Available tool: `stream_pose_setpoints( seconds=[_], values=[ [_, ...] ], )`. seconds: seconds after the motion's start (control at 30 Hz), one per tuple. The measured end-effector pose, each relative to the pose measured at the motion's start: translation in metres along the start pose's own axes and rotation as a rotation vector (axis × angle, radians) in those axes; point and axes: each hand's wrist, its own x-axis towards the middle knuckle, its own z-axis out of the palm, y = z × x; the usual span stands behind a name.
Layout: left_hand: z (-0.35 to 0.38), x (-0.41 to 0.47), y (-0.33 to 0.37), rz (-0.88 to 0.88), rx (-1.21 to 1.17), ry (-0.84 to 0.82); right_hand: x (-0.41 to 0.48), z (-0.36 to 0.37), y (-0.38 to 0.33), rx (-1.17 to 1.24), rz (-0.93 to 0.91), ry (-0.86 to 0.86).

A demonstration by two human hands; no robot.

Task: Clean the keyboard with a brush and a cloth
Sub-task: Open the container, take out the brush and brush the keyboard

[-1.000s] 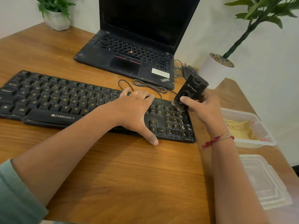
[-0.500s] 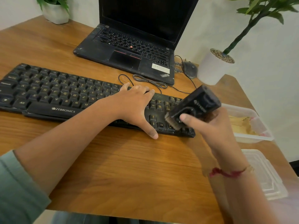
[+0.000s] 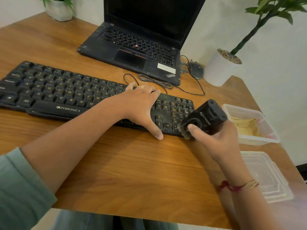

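A black Zebronics keyboard (image 3: 54, 90) lies across the wooden desk. My left hand (image 3: 141, 103) rests flat on its right-middle keys, fingers spread and thumb reaching past the front edge. My right hand (image 3: 214, 138) grips a black block-shaped brush (image 3: 204, 118), its bristles touching the keyboard's front right corner by the number pad. A yellow cloth (image 3: 245, 125) lies inside a clear plastic box (image 3: 259, 140) just right of the keyboard.
An open black laptop (image 3: 132, 48) stands behind the keyboard, with a black mouse (image 3: 196, 70) and loose cable (image 3: 154, 80) beside it. White plant pots sit at the back right (image 3: 216, 72) and back left (image 3: 59, 12). A clear lid (image 3: 265, 176) lies at the desk's right edge.
My right hand has drawn the brush from the top of the number pad down to the keyboard's front right corner. My left hand has stayed flat on the keys.
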Motion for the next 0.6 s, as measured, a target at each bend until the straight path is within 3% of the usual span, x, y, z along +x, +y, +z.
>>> stream_pose_setpoints(
  seconds=[0.1,0.2,0.27,0.4,0.53,0.6],
  values=[
    [-0.001,-0.001,0.0,0.009,0.002,0.004,0.003,-0.005,-0.002,-0.138,-0.078,0.094],
    [-0.002,-0.001,0.0,0.012,0.002,-0.004,-0.008,0.008,-0.011,0.009,-0.092,0.046],
    [-0.002,-0.002,-0.001,0.016,0.003,-0.004,-0.015,0.013,-0.01,-0.03,-0.12,0.046],
    [-0.003,-0.003,-0.004,0.024,-0.015,-0.008,-0.011,0.005,-0.005,-0.16,-0.102,0.206],
    [-0.003,-0.002,-0.003,0.018,-0.012,-0.013,-0.017,0.021,-0.013,0.04,-0.062,0.161],
    [-0.003,-0.003,-0.002,0.018,-0.015,-0.016,-0.015,0.019,-0.01,0.018,-0.053,0.198]
  ],
)
